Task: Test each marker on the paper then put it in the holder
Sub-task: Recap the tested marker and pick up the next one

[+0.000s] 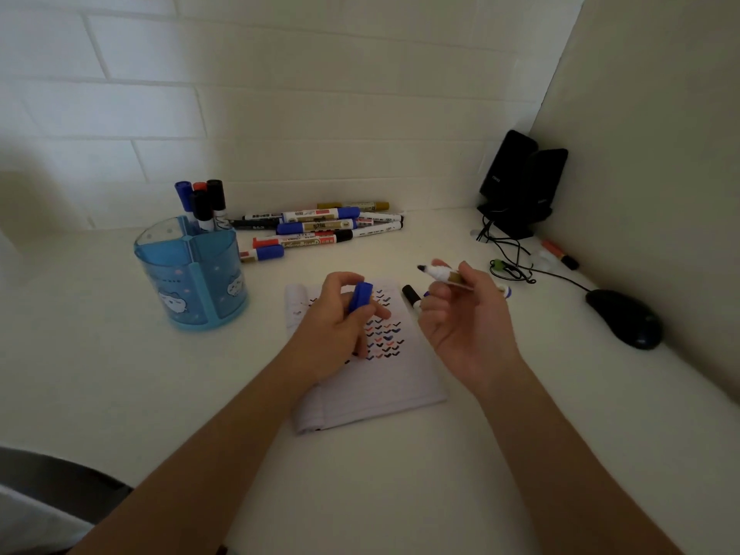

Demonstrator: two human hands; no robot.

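In the head view, the right hand (460,326) pinches an uncapped marker (438,272) between thumb and fingertips, raised off the desk just past the upper right corner of the paper (384,386). The marker's long axis runs nearly level, its dark tip pointing left towards the left hand (340,326), with the rear of the barrel hidden in the grip. The left hand hovers over the middle of the paper, fingers curled round the blue cap (360,297), which stands roughly upright. Tip and cap are near each other but apart. The tip lies above and to the right of the rows of check marks, so marking would mean tipping it down and leftward. The holder (192,282) stands well to the left, nearer the left hand, with untested loose markers (320,230) behind.
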